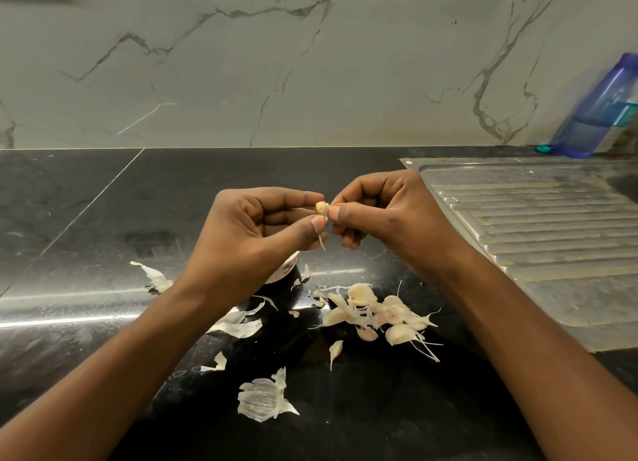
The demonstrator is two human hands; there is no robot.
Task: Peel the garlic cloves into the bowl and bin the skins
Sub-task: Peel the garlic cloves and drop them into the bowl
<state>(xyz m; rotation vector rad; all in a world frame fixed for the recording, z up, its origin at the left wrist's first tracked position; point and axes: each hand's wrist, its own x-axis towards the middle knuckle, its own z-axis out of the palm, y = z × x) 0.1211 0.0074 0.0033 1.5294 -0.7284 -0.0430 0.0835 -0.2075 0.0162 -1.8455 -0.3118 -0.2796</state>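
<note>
You've got the garlic clove [321, 207] pinched up above the black tabletop [172, 191]: left hand [262, 225] grip closed on its body, right hand [383, 215] grip nipping the skin [321, 241] at its end. It's tiny, firm, probably slick once bare; skin's papery, so pull gently from the tip.

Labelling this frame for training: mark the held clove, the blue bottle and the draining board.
held clove [321, 207], head view, on its bare upper end.
blue bottle [602, 105], head view, on the middle of its body.
draining board [538, 219], head view, on its ribbed middle.
</note>
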